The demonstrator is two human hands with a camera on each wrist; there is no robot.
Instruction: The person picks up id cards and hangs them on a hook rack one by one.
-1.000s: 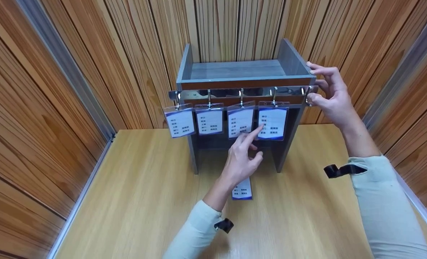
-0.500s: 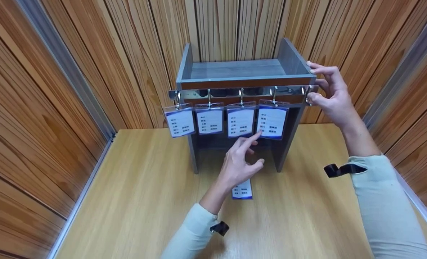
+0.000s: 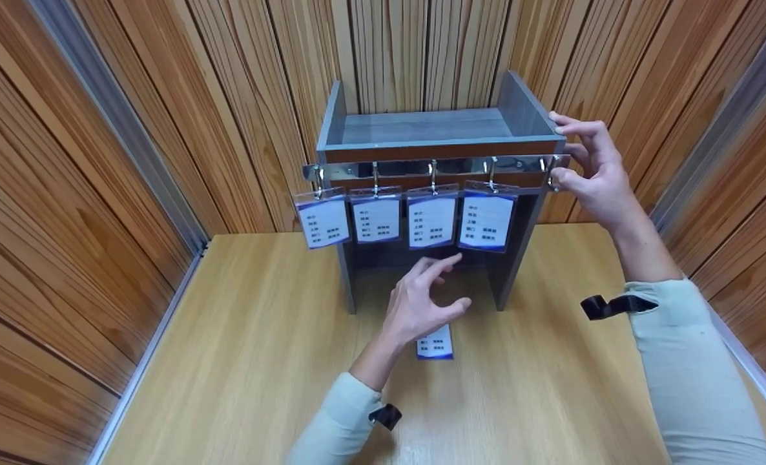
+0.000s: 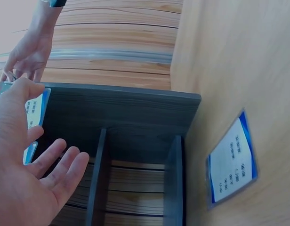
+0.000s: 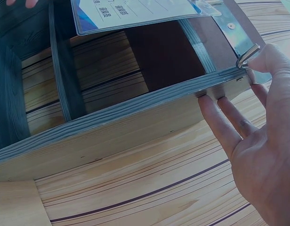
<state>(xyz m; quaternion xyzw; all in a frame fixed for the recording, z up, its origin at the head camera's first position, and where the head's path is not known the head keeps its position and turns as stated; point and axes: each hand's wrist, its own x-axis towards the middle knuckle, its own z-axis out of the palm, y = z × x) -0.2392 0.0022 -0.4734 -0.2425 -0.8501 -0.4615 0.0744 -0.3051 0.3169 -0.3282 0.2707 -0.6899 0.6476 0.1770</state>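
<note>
Below the rightmost hanging ID badge (image 3: pixel 487 221), my left hand (image 3: pixel 415 303) is held in the air with fingers apart and nothing in them. My right hand (image 3: pixel 599 171) grips the upper right corner of the grey wooden shelf (image 3: pixel 422 126). In the right wrist view, its thumb is at the end hook (image 5: pixel 248 55) of the metal hook rail (image 5: pixel 232 35), and its fingers (image 5: pixel 220 122) lie against the shelf's side. Another ID badge (image 3: pixel 435 342) lies on the table, partly hidden by my left hand in the head view; the left wrist view shows more of that badge (image 4: pixel 233 157).
Three more ID badges hang on the rail: the left badge (image 3: pixel 323 221), the second badge (image 3: pixel 376 217) and the third badge (image 3: pixel 432 221). The shelf stands on a wooden table (image 3: pixel 247 361) against the back wall (image 3: pixel 396 51), with side walls left and right.
My left hand has moved down and slightly left, its index finger leaving the rightmost hanging badge. That badge has swung slightly left. My right hand stays where it was.
</note>
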